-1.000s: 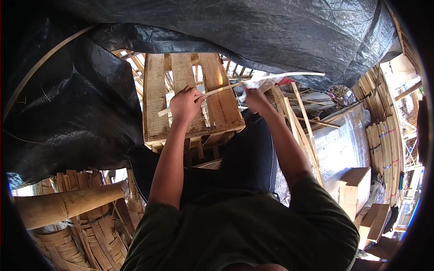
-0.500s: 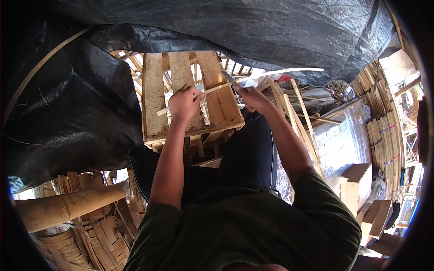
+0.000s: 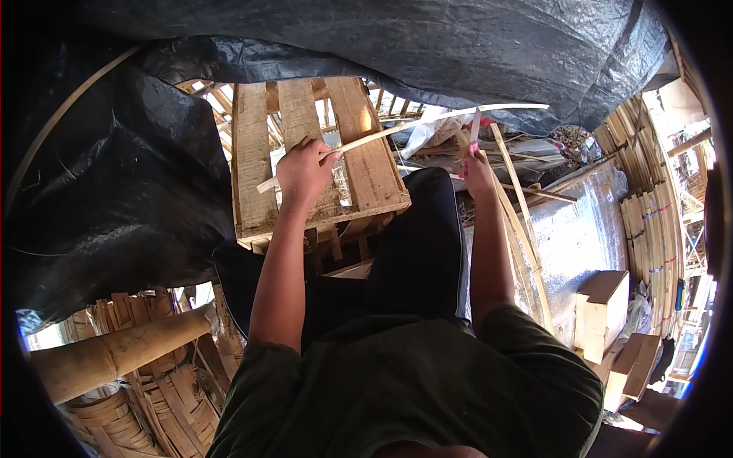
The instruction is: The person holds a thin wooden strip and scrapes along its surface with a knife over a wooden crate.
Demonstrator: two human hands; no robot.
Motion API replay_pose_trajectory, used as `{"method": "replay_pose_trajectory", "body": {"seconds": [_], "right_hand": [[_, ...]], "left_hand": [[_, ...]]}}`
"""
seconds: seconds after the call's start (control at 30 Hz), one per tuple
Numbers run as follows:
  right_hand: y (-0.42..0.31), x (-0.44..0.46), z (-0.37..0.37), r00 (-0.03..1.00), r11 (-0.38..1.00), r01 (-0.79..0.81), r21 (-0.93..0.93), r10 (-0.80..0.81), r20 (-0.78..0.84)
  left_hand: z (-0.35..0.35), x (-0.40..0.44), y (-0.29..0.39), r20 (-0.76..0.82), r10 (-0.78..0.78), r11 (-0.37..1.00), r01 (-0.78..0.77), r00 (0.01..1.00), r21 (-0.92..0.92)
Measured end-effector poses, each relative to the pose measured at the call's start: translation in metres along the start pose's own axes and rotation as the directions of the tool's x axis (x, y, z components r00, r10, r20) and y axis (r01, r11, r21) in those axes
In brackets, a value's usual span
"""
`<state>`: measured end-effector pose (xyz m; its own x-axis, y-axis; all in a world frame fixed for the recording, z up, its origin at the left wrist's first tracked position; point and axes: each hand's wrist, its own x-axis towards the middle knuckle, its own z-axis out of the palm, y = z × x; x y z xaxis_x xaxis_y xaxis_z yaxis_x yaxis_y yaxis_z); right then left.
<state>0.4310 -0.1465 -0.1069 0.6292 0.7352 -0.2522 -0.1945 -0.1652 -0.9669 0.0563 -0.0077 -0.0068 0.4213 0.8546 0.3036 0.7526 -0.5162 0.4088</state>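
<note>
My left hand [image 3: 300,169] is closed around a long, thin bamboo strip [image 3: 374,138] near its lower end. The strip slants up to the right over a slatted wooden crate [image 3: 366,164], and its pale far end bends slightly. In my right hand [image 3: 479,174] is a knife [image 3: 475,128] with a pinkish handle, its blade pointing up. The blade tip meets or lies just under the strip's far part; whether they touch I cannot tell.
Black plastic sheeting [image 3: 427,46] hangs across the front and left. Upright bamboo strips [image 3: 521,202] lean at my right, near cardboard boxes [image 3: 602,313]. A thick bamboo pole [image 3: 122,349] lies at lower left. Bundled strips [image 3: 649,229] stand far right.
My right hand has moved right with the knife, from the strip's middle toward its far end. My left hand has shifted slightly left, still gripping the strip.
</note>
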Motion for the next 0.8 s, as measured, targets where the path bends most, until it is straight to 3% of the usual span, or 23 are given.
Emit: {"method": "replay_pose_trajectory", "body": {"seconds": [0.03, 0.1, 0.13, 0.2, 0.27, 0.33, 0.4, 0.5, 0.57, 0.7, 0.77, 0.8], "right_hand": [[-0.009, -0.005, 0.007, 1.0, 1.0, 0.004, 0.008, -0.004, -0.005], [-0.026, -0.013, 0.034, 0.954, 0.942, -0.099, 0.32, -0.002, 0.301], [-0.032, -0.013, 0.049, 0.952, 0.942, -0.097, 0.32, -0.006, 0.307], [-0.041, -0.009, 0.078, 0.974, 0.95, -0.138, 0.281, 0.079, 0.211], [-0.047, -0.005, 0.102, 0.988, 0.924, -0.129, 0.361, 0.089, 0.124], [-0.051, 0.005, 0.116, 0.993, 0.939, 0.06, 0.339, -0.092, 0.08], [-0.049, 0.018, 0.125, 0.991, 0.937, 0.108, 0.333, -0.126, 0.033], [-0.049, 0.031, 0.128, 0.993, 0.934, 0.04, 0.355, 0.003, -0.118], [-0.049, 0.036, 0.122, 0.988, 0.94, 0.047, 0.339, 0.006, -0.153], [-0.046, 0.06, 0.096, 0.986, 0.939, 0.063, 0.338, -0.007, -0.164], [-0.047, 0.065, 0.084, 0.987, 0.933, 0.062, 0.353, -0.006, -0.159], [-0.048, 0.066, 0.08, 0.992, 0.938, 0.06, 0.342, -0.018, -0.125]], "left_hand": [[0.002, 0.0, -0.001, -0.01, 0.008, 1.0, -0.008, 1.0, -0.007], [0.002, 0.004, -0.002, -0.031, 0.016, 1.0, -0.017, 0.999, -0.008], [0.003, 0.004, -0.002, -0.024, 0.031, 0.999, -0.031, 0.999, -0.008], [0.003, 0.003, -0.001, -0.016, 0.04, 0.999, -0.04, 0.999, -0.007], [0.004, 0.003, 0.001, 0.011, 0.072, 0.997, -0.072, 0.997, -0.02], [0.004, 0.003, 0.003, 0.004, 0.091, 0.995, -0.091, 0.996, -0.027], [0.003, 0.003, 0.002, -0.003, 0.115, 0.993, -0.115, 0.993, -0.032], [0.005, 0.004, 0.001, -0.038, 0.134, 0.984, -0.138, 0.99, -0.113], [0.005, 0.008, 0.0, -0.286, 0.338, 0.939, -0.342, 0.897, 0.039], [0.006, 0.007, 0.001, -0.369, 0.304, 0.95, -0.252, 0.878, 0.183], [0.011, 0.004, -0.001, -0.199, 0.126, 0.988, -0.106, 0.972, 0.109], [0.014, 0.004, -0.003, -0.201, 0.129, 0.988, -0.109, 0.971, 0.108]]}}
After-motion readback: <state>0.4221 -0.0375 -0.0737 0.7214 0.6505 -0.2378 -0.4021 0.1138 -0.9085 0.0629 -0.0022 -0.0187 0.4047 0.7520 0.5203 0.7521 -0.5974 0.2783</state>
